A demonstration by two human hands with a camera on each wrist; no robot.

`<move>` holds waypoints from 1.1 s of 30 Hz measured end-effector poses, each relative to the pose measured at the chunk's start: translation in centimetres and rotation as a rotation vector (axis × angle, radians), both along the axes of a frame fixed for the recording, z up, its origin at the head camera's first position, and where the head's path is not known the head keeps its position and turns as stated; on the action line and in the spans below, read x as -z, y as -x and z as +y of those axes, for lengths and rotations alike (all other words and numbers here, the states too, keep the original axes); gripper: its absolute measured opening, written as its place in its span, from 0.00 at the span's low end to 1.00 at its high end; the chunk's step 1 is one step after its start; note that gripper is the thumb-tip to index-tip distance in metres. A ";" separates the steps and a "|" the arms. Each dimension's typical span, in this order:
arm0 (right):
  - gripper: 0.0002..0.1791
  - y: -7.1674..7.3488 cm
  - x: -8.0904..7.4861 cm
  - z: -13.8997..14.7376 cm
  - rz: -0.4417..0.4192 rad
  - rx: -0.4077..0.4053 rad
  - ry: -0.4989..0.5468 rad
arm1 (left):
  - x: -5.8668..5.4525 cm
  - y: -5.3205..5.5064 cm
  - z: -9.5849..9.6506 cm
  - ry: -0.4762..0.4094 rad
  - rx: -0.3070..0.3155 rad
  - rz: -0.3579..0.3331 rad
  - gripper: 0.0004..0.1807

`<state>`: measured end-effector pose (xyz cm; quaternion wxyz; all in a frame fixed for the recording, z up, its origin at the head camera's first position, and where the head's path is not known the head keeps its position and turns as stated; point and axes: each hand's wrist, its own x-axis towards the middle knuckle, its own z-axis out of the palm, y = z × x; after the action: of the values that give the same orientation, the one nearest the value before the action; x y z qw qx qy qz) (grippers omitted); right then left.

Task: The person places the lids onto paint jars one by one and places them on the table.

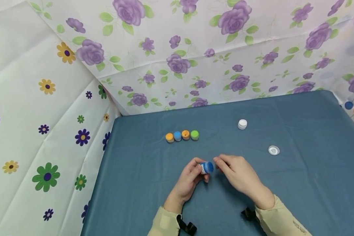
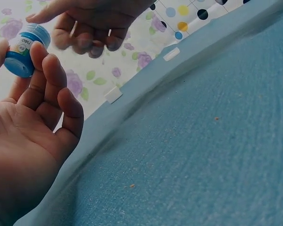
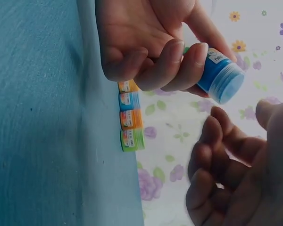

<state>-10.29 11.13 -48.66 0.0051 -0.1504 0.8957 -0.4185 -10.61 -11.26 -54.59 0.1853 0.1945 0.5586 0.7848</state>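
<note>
My left hand (image 1: 186, 182) grips a small blue paint jar (image 1: 207, 167) between thumb and fingers, tilted on its side above the table. A printed label wraps the jar (image 2: 23, 44). Its ridged, translucent end (image 3: 228, 84) points toward my right hand (image 1: 239, 173). Across a small gap from that end hover the right hand's thumb and fingertips. In the right wrist view the right hand's fingers (image 3: 212, 150) are loosely bent, the thumb stands apart from them, and nothing shows between them.
Behind the hands, orange, blue and green jars (image 1: 194, 135) stand in a row. A small white jar or lid (image 1: 242, 124) sits at the back right, and a round white lid (image 1: 273, 150) lies nearer. Blue cloth (image 1: 135, 196) covers the table; flowered sheets (image 1: 177, 82) hang behind and left.
</note>
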 end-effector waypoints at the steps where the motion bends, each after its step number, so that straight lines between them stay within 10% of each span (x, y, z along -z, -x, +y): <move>1: 0.21 0.0 0.0 0.1 0.022 0.002 0.017 | 0.0 0.0 0.0 -0.004 0.000 0.003 0.13; 4: 0.12 0.1 -0.1 0.2 0.070 -0.024 0.067 | 0.0 0.1 0.0 -0.017 0.003 0.003 0.13; 14: 0.32 0.1 -0.1 0.2 0.197 -0.270 0.074 | 0.2 0.1 -0.2 -0.039 0.001 -0.031 0.15; 33: 0.29 0.0 0.2 0.6 0.271 -0.267 0.093 | 0.1 0.1 0.0 -0.054 0.009 -0.008 0.14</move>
<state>-10.30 11.71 -48.83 -0.0668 -0.3229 0.8400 -0.4308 -10.73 -11.23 -54.67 0.1857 0.1988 0.5357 0.7994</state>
